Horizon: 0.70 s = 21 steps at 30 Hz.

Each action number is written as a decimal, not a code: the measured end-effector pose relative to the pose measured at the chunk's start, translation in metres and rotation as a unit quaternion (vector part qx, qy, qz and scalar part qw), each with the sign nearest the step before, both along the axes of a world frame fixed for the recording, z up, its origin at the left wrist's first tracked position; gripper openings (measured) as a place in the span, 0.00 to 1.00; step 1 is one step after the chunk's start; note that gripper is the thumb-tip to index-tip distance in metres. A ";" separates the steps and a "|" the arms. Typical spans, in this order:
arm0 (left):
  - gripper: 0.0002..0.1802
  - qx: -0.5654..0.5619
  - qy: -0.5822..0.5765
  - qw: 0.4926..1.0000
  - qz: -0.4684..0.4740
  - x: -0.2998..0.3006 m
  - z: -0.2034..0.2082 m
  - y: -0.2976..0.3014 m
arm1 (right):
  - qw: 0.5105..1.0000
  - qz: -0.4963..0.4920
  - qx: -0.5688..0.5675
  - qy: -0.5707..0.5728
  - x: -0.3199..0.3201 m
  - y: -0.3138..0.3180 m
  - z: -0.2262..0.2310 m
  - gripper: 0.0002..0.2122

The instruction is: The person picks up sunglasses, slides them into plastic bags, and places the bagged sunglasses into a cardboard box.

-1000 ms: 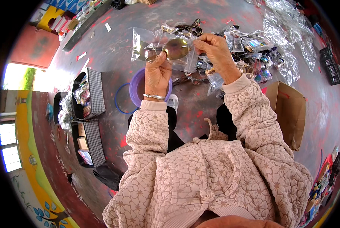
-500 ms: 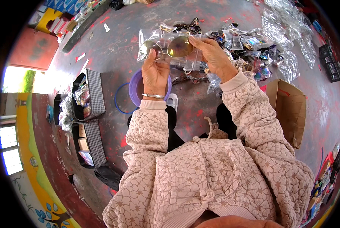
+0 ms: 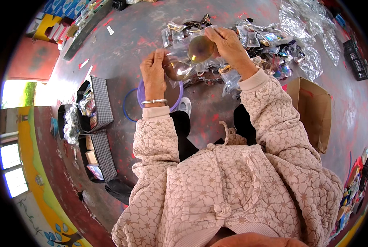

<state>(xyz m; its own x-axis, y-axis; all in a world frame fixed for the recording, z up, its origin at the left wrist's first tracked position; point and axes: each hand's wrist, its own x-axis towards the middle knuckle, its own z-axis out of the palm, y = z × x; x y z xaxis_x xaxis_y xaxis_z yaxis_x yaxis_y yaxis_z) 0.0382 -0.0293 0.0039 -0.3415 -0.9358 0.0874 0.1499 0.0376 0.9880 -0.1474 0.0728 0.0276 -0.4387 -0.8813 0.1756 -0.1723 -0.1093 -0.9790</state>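
Since a second ago the sunglasses (image 3: 191,57) have tilted: the right lens now sits higher, raised by the right hand (image 3: 227,43), while the left hand (image 3: 154,74) has dropped a little and holds the lower lens. Earlier the pair lay nearly level between both hands.

The left hand is closed around the left end of the sunglasses and the clear bag (image 3: 178,51) wrapped about them, fingers curled, thumb on the near side. A silver bangle (image 3: 154,101) circles that wrist. The right hand pinches the upper lens and bag edge between thumb and fingertips. Whether the glasses are fully inside the bag is hard to tell through the glare on the plastic.

The sunglasses hang in the air above the floor (image 3: 126,45), over the near edge of a pile (image 3: 270,45) of bagged sunglasses. Below the left wrist stands a purple basin (image 3: 140,92), a blue ring (image 3: 126,111) just beside it. A cardboard box (image 3: 311,111) lies open to the right, near the right elbow. Checked cases (image 3: 99,103) sit to the left.
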 end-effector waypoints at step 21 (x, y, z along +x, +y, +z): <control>0.17 0.133 0.036 0.963 -0.231 -0.010 0.000 0.020 | 0.968 -0.210 -0.135 0.007 -0.031 -0.005 -0.011 0.15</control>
<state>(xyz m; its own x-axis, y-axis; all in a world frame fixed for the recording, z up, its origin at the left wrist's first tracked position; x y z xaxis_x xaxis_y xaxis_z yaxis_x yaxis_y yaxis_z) 0.0281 -0.0090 0.0042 -0.7286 -0.6783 -0.0953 0.1591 -0.3029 0.9396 -0.1782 0.0683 0.0163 -0.7447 -0.5461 0.3837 -0.2702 -0.2789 -0.9215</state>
